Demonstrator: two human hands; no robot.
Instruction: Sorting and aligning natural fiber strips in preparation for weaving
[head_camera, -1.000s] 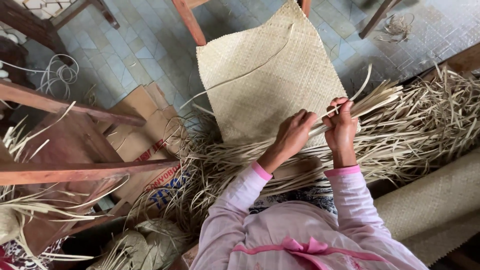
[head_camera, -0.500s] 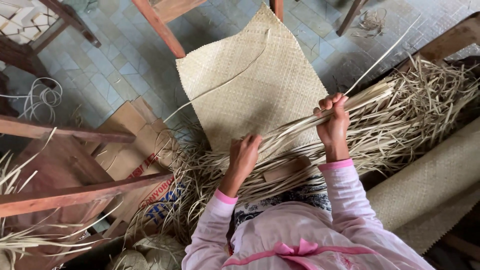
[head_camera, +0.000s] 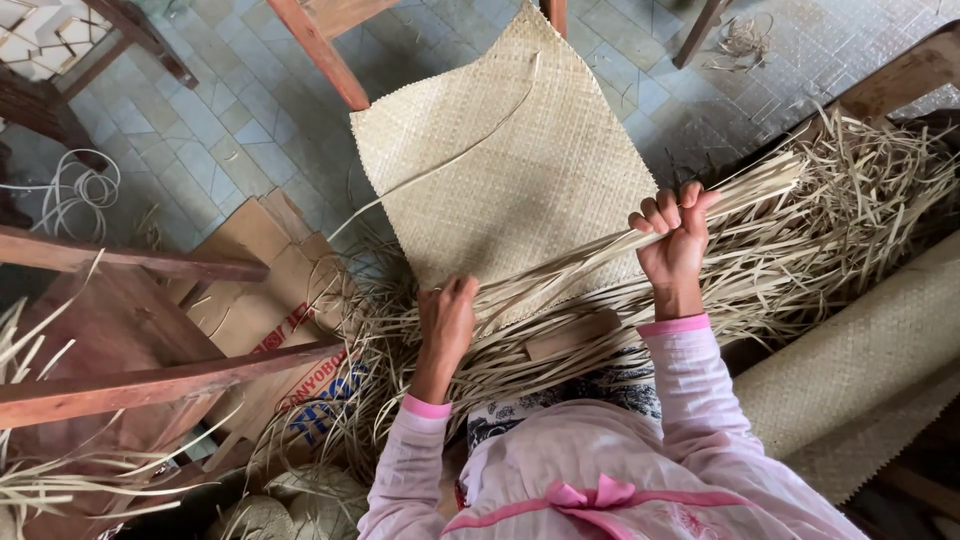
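One woven mat (head_camera: 500, 170), one rolled mat (head_camera: 850, 370), two hands, one cardboard box (head_camera: 270, 290).

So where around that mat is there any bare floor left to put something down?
Bare tiled floor shows left of the woven mat, between the red wooden leg and the cardboard, and again at the top right past the mat. It is crowded below and to the right, where loose strips pile around the left hand and right hand.

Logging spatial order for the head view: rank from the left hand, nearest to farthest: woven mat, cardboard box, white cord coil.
From the left hand:
1. Woven mat: just above the fingertips, centre.
2. Cardboard box: on the floor to the left.
3. White cord coil: far left, on the tiles.
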